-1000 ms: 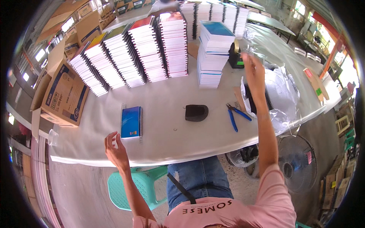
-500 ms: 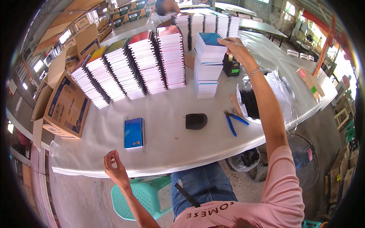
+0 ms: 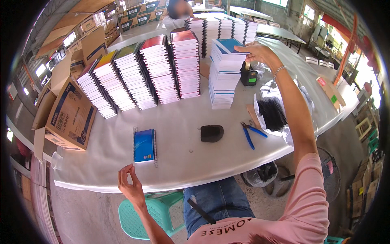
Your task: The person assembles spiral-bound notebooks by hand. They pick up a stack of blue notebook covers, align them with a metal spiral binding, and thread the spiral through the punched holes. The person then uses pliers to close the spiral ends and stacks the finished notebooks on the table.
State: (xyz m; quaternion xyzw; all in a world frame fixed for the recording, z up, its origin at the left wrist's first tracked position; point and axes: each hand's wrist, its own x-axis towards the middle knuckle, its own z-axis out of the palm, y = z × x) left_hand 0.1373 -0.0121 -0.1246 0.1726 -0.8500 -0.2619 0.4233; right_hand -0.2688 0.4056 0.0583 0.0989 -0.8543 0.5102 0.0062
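My right hand [image 3: 260,53] reaches to a tall stack of loose-leaf page blocks [image 3: 222,87] and pinches the right edge of the top blue-covered notebook block [image 3: 228,46]. That edge is slightly raised from the pages below. My left hand [image 3: 131,183] hovers at the table's front edge, loosely curled, with a gap between thumb and fingers and nothing visible in it. Just beyond it lies a blue notebook [image 3: 144,145] with a wire coil along each long side. A black rounded pad-like object [image 3: 211,133] and blue-handled pliers [image 3: 254,134] lie to the right.
Several tall stacks of bound notebooks [image 3: 186,67] stand at the back left, beside an open cardboard box [image 3: 71,116]. A black tape dispenser [image 3: 248,75] and a white bag of black coils [image 3: 272,114] sit right. Across the table is another person [image 3: 178,10]. A green stool [image 3: 150,215] stands below.
My right hand has raised the edge of the top blue-covered block. My left hand has moved a little to the right, nearer the blue notebook. The view has shifted slightly.
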